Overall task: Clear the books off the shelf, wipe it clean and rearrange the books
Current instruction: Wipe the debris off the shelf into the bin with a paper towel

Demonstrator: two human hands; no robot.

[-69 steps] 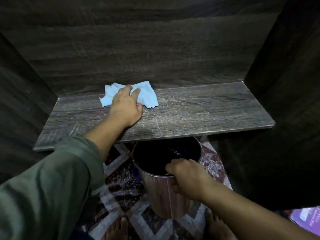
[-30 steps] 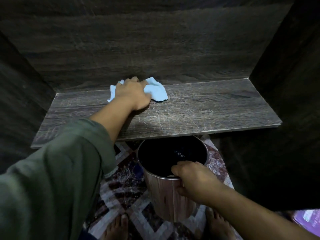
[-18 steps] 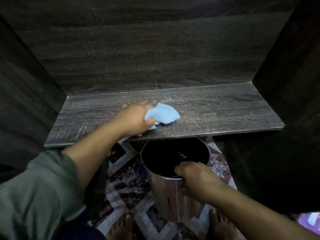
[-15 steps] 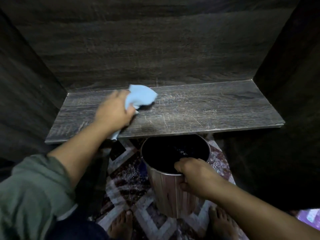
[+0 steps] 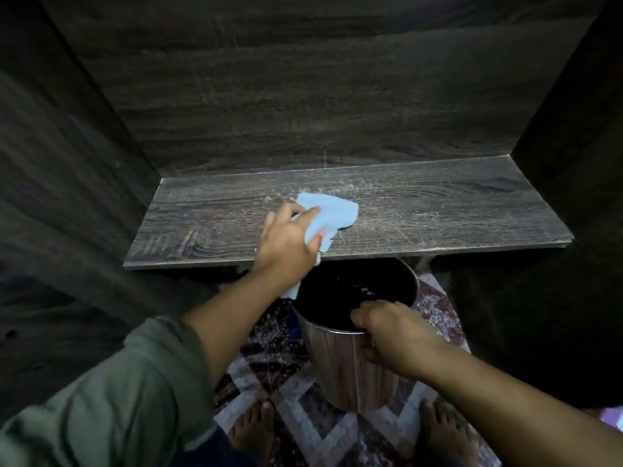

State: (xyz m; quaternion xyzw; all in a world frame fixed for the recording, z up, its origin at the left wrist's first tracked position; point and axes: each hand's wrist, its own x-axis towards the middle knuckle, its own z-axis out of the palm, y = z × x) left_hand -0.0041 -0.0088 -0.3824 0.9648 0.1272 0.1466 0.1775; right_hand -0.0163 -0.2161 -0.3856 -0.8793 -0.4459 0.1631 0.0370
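Note:
A dark wood-grain shelf (image 5: 438, 214) runs across the middle of the view with no books on it. My left hand (image 5: 286, 246) grips a light blue cloth (image 5: 97, 212) at the shelf's front edge, left of centre; part of the cloth hangs below the edge. My right hand (image 5: 392, 333) grips the near rim of a metal bin (image 5: 340, 372) held just under the shelf's front edge. The bin's inside is dark. No books are in view.
Dark wooden panels close in the shelf at the back (image 5: 303, 96), left (image 5: 60, 197) and right (image 5: 580, 146). A patterned rug (image 5: 303, 426) covers the floor below, with my bare feet (image 5: 251, 429) on it. Something purple (image 5: 612, 419) shows at the lower right edge.
My left hand has swept the cloth from the back of the shelf forward and to the right, to the front edge above the bin. My right hand keeps holding the bin's rim.

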